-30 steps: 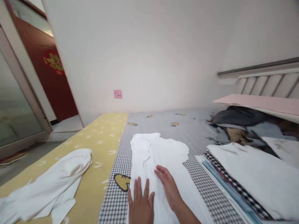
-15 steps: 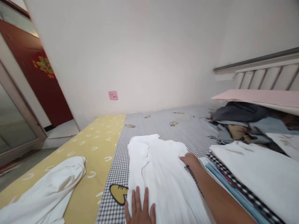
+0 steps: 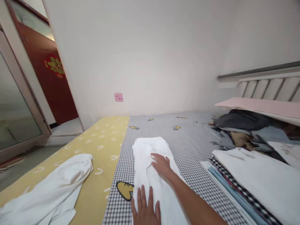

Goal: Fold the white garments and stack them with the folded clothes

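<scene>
A white garment, apparently a shirt, lies in front of me as a long narrow strip, with both sides turned in toward its middle. My left hand rests flat on its near part, fingers spread. Farther up the cloth, my right hand is closed at the folded-over edge near the centre; its fingertips are partly hidden, and it seems to pinch the fabric there. The right forearm crosses over the garment's right side.
Left, a crumpled white garment lies on the yellow sheet. At right is a stack of folded clothes, with a heap of dark clothes behind it under a pink-topped board. The white wall borders the bed.
My right hand has carried the garment's right side leftward and folded it over toward the middle, making the garment narrower. My left hand stays flat on it. The view has shifted slightly.
</scene>
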{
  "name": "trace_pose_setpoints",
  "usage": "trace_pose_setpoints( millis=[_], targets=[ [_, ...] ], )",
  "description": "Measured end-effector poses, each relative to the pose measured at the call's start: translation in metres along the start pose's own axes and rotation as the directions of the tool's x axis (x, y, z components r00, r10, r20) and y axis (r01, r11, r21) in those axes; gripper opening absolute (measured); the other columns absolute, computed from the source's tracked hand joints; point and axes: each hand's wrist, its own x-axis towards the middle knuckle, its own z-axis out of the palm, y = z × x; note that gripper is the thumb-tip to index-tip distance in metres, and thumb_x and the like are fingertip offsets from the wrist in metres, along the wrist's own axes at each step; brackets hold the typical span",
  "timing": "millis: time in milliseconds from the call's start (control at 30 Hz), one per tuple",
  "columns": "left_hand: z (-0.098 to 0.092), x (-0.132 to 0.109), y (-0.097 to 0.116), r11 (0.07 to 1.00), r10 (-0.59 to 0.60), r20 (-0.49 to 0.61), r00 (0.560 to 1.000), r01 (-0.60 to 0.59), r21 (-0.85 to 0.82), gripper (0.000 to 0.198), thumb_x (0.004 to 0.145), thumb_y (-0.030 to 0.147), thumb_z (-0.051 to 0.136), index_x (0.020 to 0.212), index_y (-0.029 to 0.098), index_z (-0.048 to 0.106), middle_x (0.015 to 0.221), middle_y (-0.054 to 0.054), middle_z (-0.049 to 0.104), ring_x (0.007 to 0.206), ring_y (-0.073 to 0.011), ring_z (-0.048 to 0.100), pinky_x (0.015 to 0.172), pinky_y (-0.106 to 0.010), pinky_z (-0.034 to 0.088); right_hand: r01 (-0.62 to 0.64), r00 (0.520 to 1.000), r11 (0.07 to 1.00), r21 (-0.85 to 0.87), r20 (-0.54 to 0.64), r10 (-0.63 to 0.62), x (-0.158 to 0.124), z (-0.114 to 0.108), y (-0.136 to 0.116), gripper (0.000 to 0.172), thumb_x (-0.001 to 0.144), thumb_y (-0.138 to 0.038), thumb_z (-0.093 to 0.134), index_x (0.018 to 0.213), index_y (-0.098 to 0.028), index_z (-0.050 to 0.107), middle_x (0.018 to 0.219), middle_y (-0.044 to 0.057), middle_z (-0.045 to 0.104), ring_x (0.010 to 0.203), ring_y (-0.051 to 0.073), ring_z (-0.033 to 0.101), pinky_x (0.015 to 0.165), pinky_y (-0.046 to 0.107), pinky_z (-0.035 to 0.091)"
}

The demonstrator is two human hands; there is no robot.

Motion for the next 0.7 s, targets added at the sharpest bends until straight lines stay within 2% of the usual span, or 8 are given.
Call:
trace_pose_setpoints(
  millis=[100,200,300,367,433,500,600,700],
  targets=[
    [-0.018,0.006,0.005,1.000,0.009,0.052,0.999,-0.009,-0.006,0.045,0.096,0.041,0.048,0.137,0.030,0.059,0.147,-0.011,0.056,0.137,-0.0333,0.051,0.116,-0.061,0.031,-0.048,0.997,0.998,0.038,-0.057,0.050,-0.039,-0.039,0.017,0.046,0.092,-0.031,0.041,0.135,-0.025,0.056,0.133,0.006,0.066,0.122,0.021,0.061,0.107,0.039,0.043],
    [-0.035,0.013,0.010,1.000,0.014,0.131,0.991,-0.017,0.024,0.045,0.097,0.037,0.045,0.140,0.026,0.057,0.149,-0.015,0.053,0.140,-0.0344,0.047,0.115,-0.062,0.033,-0.178,0.977,0.984,-0.001,-0.118,0.177,-0.101,-0.078,0.044,0.052,0.091,-0.037,0.039,0.139,-0.022,0.053,0.132,0.013,0.064,0.121,0.026,0.061,0.100,0.044,0.047],
    [-0.041,0.016,0.012,0.997,0.044,0.171,0.984,-0.055,0.056,0.045,0.098,0.033,0.044,0.140,0.023,0.057,0.148,-0.018,0.053,0.139,-0.0364,0.048,0.113,-0.064,0.035,-0.350,0.937,0.900,-0.259,-0.102,0.335,-0.168,-0.102,0.068,0.058,0.078,-0.044,0.059,0.133,-0.026,0.058,0.131,0.014,0.063,0.122,0.036,0.057,0.096,0.054,0.045],
    [-0.040,0.016,0.012,0.996,0.044,0.179,0.983,-0.057,0.064,0.046,0.098,0.033,0.045,0.140,0.022,0.057,0.147,-0.019,0.053,0.139,-0.0373,0.048,0.113,-0.064,0.035,-0.378,0.921,0.822,-0.425,-0.081,0.382,-0.203,-0.109,0.075,0.049,0.069,-0.042,0.067,0.116,-0.028,0.066,0.126,0.012,0.064,0.118,0.037,0.058,0.090,0.053,0.045],
    [-0.038,0.016,0.012,0.996,0.040,0.178,0.983,-0.053,0.065,0.046,0.097,0.033,0.046,0.140,0.022,0.057,0.147,-0.020,0.054,0.139,-0.0377,0.048,0.112,-0.065,0.035,-0.339,0.938,0.822,-0.457,-0.093,0.335,-0.223,-0.110,0.072,0.024,0.069,-0.035,0.066,0.091,-0.026,0.066,0.115,0.009,0.065,0.110,0.033,0.060,0.084,0.046,0.046],
    [-0.037,0.015,0.012,0.997,0.038,0.170,0.985,-0.049,0.065,0.045,0.097,0.032,0.047,0.139,0.022,0.058,0.146,-0.019,0.054,0.139,-0.0377,0.048,0.112,-0.065,0.036,-0.266,0.964,0.885,-0.382,-0.119,0.238,-0.230,-0.107,0.058,0.005,0.074,-0.028,0.057,0.075,-0.024,0.056,0.097,0.006,0.065,0.094,0.026,0.062,0.078,0.038,0.046],
    [-0.037,0.015,0.012,0.996,0.040,0.155,0.987,-0.051,0.067,0.044,0.096,0.032,0.047,0.138,0.022,0.059,0.146,-0.020,0.054,0.137,-0.0378,0.050,0.112,-0.065,0.037,-0.144,0.989,0.966,-0.213,-0.071,0.132,-0.230,-0.098,0.025,0.006,0.080,-0.023,0.049,0.075,-0.024,0.049,0.076,0.001,0.061,0.074,0.019,0.059,0.069,0.031,0.044],
    [-0.036,0.015,0.011,0.995,0.047,0.143,0.989,-0.059,0.077,0.044,0.096,0.032,0.047,0.138,0.021,0.059,0.146,-0.020,0.055,0.137,-0.0380,0.050,0.111,-0.065,0.037,-0.052,0.992,0.984,-0.168,0.107,0.071,-0.231,-0.088,-0.002,0.015,0.080,-0.021,0.052,0.092,-0.025,0.060,0.088,0.001,0.067,0.081,0.019,0.062,0.073,0.030,0.044]
  ],
)
